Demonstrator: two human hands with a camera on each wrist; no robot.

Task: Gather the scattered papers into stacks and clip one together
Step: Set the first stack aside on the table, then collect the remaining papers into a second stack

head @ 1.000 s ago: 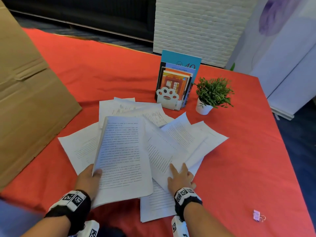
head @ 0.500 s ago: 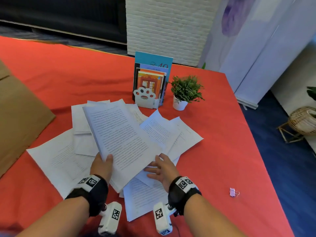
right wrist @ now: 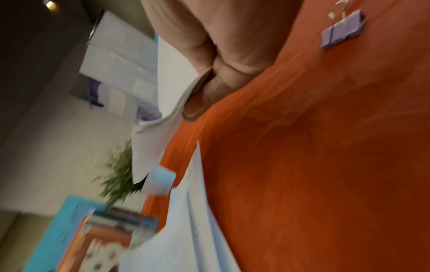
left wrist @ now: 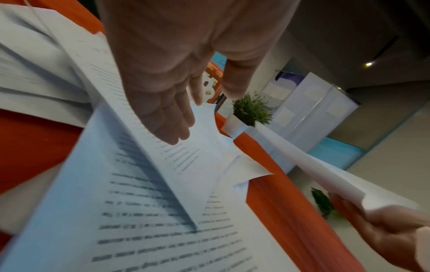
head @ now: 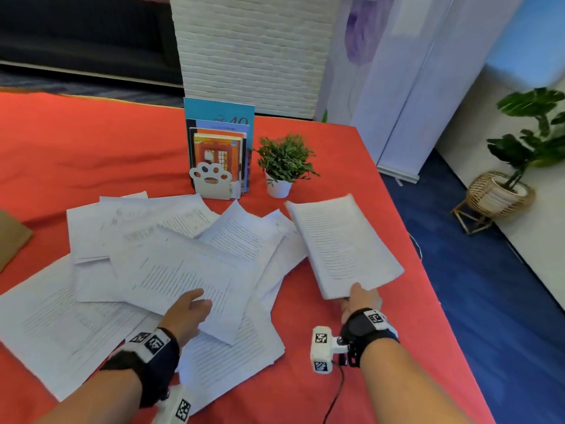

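Several printed sheets (head: 171,270) lie fanned out on the red tablecloth (head: 91,148). My left hand (head: 195,304) hovers over their near side with fingers (left wrist: 167,117) straight and holding nothing. My right hand (head: 360,298) pinches the near edge of a thick paper stack (head: 342,243), lifted just right of the pile. In the right wrist view, thumb and fingers (right wrist: 204,92) clamp the stack's edge (right wrist: 163,117). A lilac binder clip (right wrist: 342,35) lies on the cloth beside that hand; the head view does not show it.
A paw-shaped bookend with upright books (head: 214,179) and a small potted plant (head: 284,166) stand just behind the papers. Brown cardboard (head: 12,237) pokes in at the left. The table's right edge (head: 428,286) runs close to the held stack.
The thick stack went from my left hand to my right hand and moved to the right of the pile. My left hand is now free above the loose sheets.
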